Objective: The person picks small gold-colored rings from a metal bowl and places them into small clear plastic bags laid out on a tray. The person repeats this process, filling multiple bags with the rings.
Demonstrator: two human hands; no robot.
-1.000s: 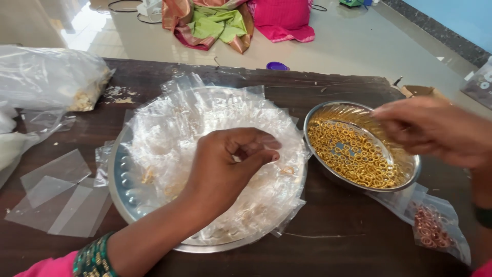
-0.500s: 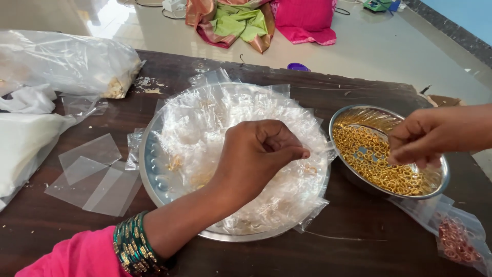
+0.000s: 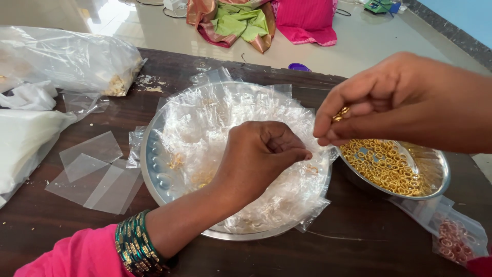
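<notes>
Since the earlier frame the right hand (image 3: 410, 102) has lifted out of the steel bowl (image 3: 435, 179) and now hangs above its left rim, nearer the camera, while the left hand (image 3: 261, 154) stays curled on the tray's pile.

At the table's (image 3: 359, 251) left edge lie 2 bulky crinkled plastic bags (image 3: 66, 59), 1 clear and 1 milky white below it. Just right of them, a few flat, square, transparent pouches (image 3: 97, 174) rest on the dark wood.

In the middle sits 1 round, shiny steel tray (image 3: 154, 169) with dimples along its rim, heaped with glossy, crumpled clear pouches (image 3: 241, 110). The left hand, closed into a narrow pinch, presses on this heap; green and gold bangles (image 3: 136, 251) ring its wrist above a pink sleeve.

The right hand pinches a few small golden rings (image 3: 341, 114) between thumb and fingers. Below it the round bowl holds many more golden rings (image 3: 384, 169). At the table's right edge, 1 clear pouch of reddish rings (image 3: 456, 241) lies flat.
</notes>
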